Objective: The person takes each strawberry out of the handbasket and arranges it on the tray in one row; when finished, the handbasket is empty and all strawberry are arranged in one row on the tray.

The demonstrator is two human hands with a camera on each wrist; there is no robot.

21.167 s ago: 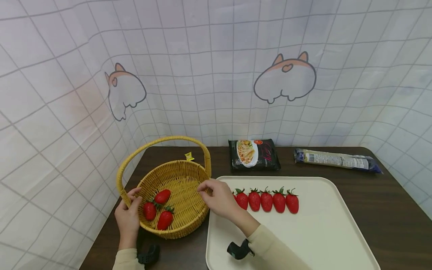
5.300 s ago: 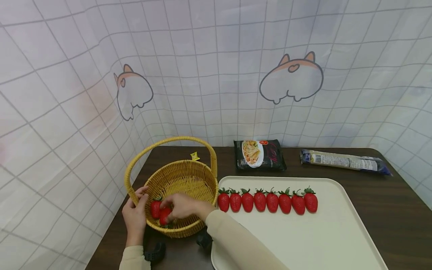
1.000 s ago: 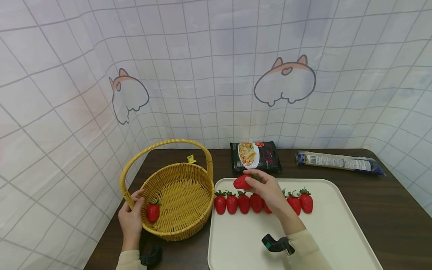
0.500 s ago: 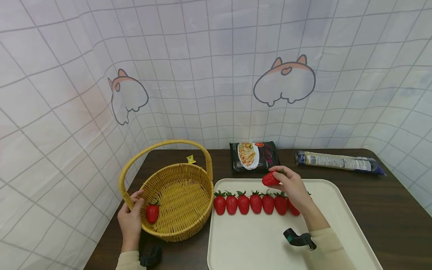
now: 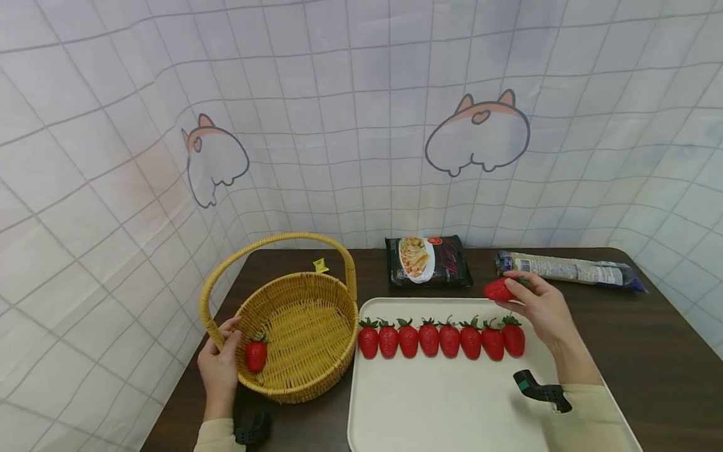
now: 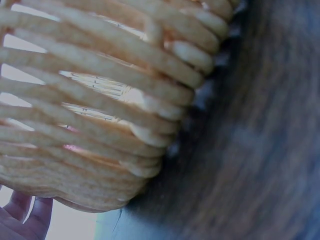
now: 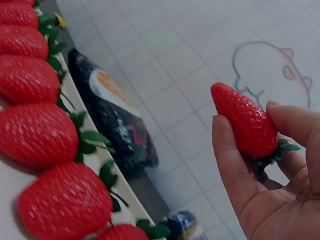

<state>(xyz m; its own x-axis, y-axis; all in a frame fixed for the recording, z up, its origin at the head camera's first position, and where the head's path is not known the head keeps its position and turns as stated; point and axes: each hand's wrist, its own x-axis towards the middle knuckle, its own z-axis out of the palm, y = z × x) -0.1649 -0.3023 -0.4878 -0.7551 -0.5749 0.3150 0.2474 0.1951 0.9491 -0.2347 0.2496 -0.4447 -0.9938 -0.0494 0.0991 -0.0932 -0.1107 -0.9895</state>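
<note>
Between the thumb and fingers of my right hand [image 5: 545, 309] a red strawberry [image 7: 245, 120] is pinched, raised over the far right edge of the white tray [image 5: 429, 408]. Below it a row of several strawberries [image 5: 428, 339] runs along the tray's far side, leaves pointing away. My left hand [image 5: 219, 370] grips the rim of the yellow wicker basket [image 5: 305, 336] beside the base of its handle. One strawberry [image 5: 256, 356] lies inside, at the basket's left. In the left wrist view the woven wall [image 6: 90, 110] fills much of the picture, and only some fingers [image 6: 37, 217] show.
A black noodle packet [image 5: 427, 261] lies behind the tray. To its right is a long wrapped packet [image 5: 570, 270], partly behind my right hand. A small yellow packet [image 5: 320, 265] sits behind the basket. A curtain with a grid pattern hangs along the dark table's back and sides.
Two strawberries have left the basket and the tray's row has grown. Over the last second my right hand has carried its strawberry rightward above the row. The left hand stays at the basket.
</note>
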